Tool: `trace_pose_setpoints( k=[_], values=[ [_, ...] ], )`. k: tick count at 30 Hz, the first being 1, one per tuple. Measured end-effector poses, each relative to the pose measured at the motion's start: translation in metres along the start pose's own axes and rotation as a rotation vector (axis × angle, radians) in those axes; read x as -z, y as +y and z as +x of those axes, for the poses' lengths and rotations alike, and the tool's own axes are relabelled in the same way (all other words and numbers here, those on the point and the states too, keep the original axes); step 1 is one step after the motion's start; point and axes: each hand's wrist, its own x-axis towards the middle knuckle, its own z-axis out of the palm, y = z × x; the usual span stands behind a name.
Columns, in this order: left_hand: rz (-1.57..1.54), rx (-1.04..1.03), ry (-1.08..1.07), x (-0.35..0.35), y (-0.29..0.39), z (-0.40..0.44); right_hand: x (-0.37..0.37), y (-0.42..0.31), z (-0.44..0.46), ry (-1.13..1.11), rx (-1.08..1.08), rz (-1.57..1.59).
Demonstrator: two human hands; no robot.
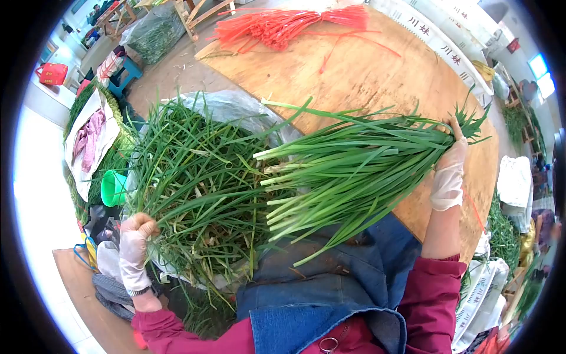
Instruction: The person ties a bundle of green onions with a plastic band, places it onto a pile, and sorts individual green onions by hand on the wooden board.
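My right hand [451, 168], in a thin pale glove, is closed around the leafy tip end of a bunch of garlic chives [359, 162]. The pale cut stems fan out to the left, over my lap and the edge of the pile. My left hand [137, 239], gloved too, makes a fist at the left edge of a heap of loose chive leaves [200, 177]. Some long green leaves run into that fist. Clear plastic sheeting [227, 106] lies under and around the heap, which has a few dry, yellowed pieces in it.
A wooden table [354, 71] curves round in front and to the right, with a bundle of red plastic ties [289, 25] on it. White printed boxes [424, 29] line its far edge. A green cup [114, 188] and a blue stool [122, 76] are at left.
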Motion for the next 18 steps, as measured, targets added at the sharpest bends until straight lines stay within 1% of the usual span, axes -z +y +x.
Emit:
trace_pose_setpoints(
  k=[1,3,4,5,7,9,11,13,14,17,18],
  values=[
    [0.430,0.024,0.078,0.010,-0.016,0.000,-0.001,0.000,-0.002,-0.004,-0.005,0.016],
    [1.250,-0.292,0.451,-0.018,0.013,-0.017,-0.007,0.000,-0.007,-0.021,-0.014,0.044],
    [0.924,-0.420,0.414,-0.036,0.025,-0.017,-0.006,-0.001,-0.006,-0.017,0.010,-0.017],
    [0.691,-0.538,0.347,-0.060,0.050,-0.017,-0.005,-0.001,-0.008,-0.018,0.021,-0.035],
    [0.217,-0.741,0.143,-0.108,0.100,-0.018,-0.007,-0.003,-0.009,-0.034,0.044,-0.072],
    [0.281,-0.898,0.062,-0.152,0.121,-0.007,-0.011,-0.002,-0.013,-0.035,0.062,-0.087],
    [0.148,-0.518,-0.317,-0.176,0.147,-0.004,-0.011,-0.003,-0.013,-0.027,0.069,-0.080],
    [-0.390,-0.372,-0.530,-0.208,0.131,0.006,-0.008,-0.003,-0.008,-0.015,0.063,-0.047],
    [-0.336,-0.291,-0.582,-0.202,0.137,0.002,-0.007,-0.002,-0.005,0.006,0.072,-0.020],
    [-0.311,-0.178,-0.585,-0.191,0.136,-0.022,-0.006,0.001,0.002,0.062,0.050,-0.125],
    [-0.230,-0.390,-0.411,-0.189,0.130,-0.029,-0.002,0.003,0.007,0.021,0.036,-0.146]
  ],
)
